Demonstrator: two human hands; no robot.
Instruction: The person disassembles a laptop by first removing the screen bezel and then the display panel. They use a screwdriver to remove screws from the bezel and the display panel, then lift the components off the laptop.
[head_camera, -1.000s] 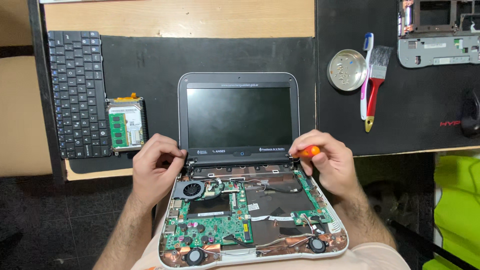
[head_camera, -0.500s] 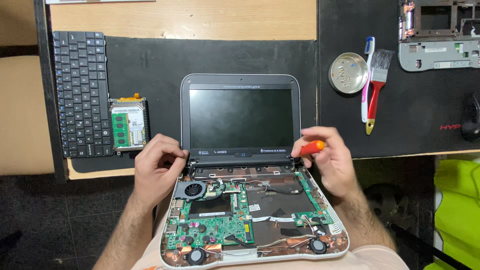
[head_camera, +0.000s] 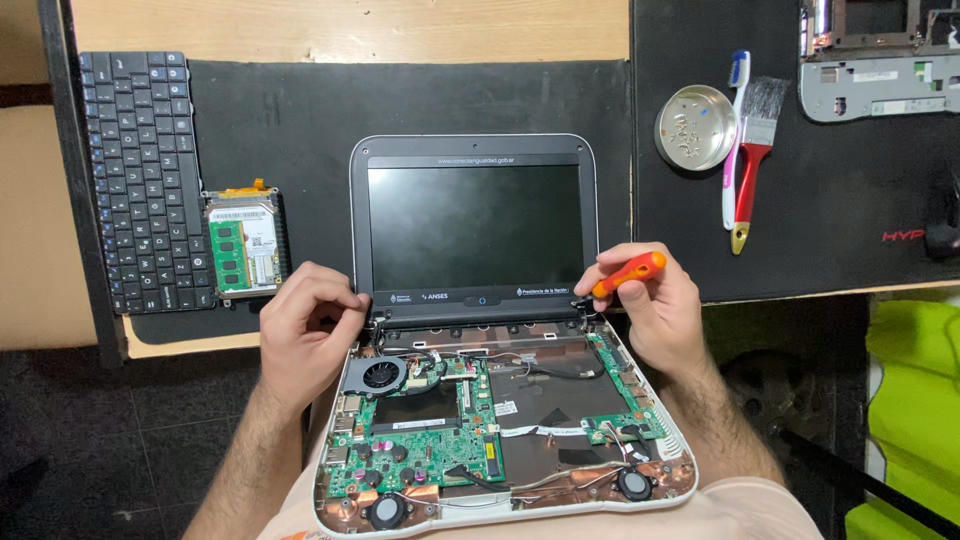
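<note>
A small laptop (head_camera: 478, 225) with its top cover off rests on my lap, screen upright and dark. Its green circuit board (head_camera: 420, 450) and round fan (head_camera: 379, 375) lie exposed. My left hand (head_camera: 308, 330) pinches the left hinge corner of the screen. My right hand (head_camera: 650, 305) holds an orange-handled screwdriver (head_camera: 628, 273) at the right hinge corner, tip pointing down toward the hinge.
A loose black keyboard (head_camera: 145, 180) and a drive with a green memory stick (head_camera: 243, 245) lie left on the black mat. A metal dish of screws (head_camera: 695, 127), toothbrush (head_camera: 733, 140) and red-handled paintbrush (head_camera: 755, 160) sit right. A grey laptop shell (head_camera: 880, 85) lies far right.
My right hand has lifted slightly and the orange screwdriver handle shows more above the fingers. My left hand stays at the left hinge.
</note>
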